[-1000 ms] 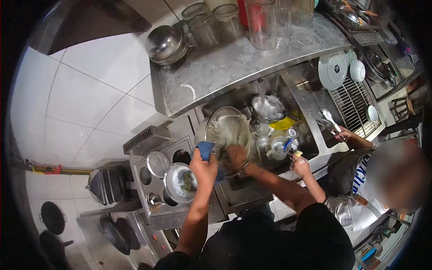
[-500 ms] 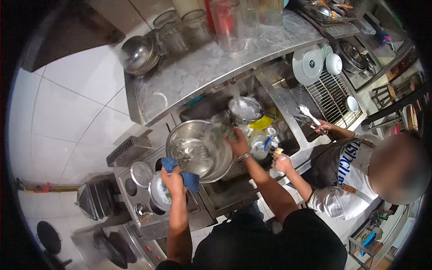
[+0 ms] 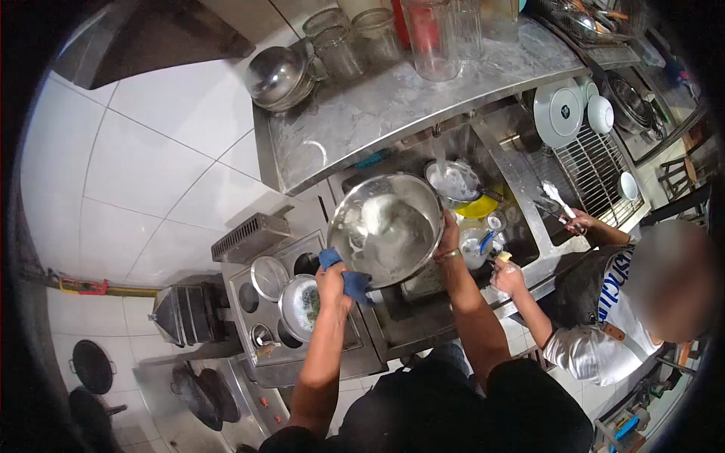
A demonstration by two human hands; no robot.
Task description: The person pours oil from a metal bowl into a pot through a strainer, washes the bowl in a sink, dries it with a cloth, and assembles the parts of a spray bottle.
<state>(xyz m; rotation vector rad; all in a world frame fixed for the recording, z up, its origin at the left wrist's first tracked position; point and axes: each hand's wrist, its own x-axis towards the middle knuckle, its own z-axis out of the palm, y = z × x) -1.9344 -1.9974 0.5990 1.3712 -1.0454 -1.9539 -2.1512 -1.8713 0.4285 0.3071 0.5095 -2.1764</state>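
Right of the pan (image 3: 289, 308) on the stove (image 3: 313, 365), the left hand (image 3: 333, 288) grips the near-left rim of the metal bowl (image 3: 387, 226) through a blue cloth (image 3: 356, 287), the bowl above the sink (image 3: 411, 318), the right hand (image 3: 448, 235) clasping its right rim.

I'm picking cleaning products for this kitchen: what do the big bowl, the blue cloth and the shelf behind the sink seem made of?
Bowl: probably stainless steel, polished, given its silvery, mirror-like highlights. Blue cloth: fabric, matte, judging by its soft folds; the fiber can't be told. Shelf: likely sheet steel, dull and streaked, from its grey sheen.
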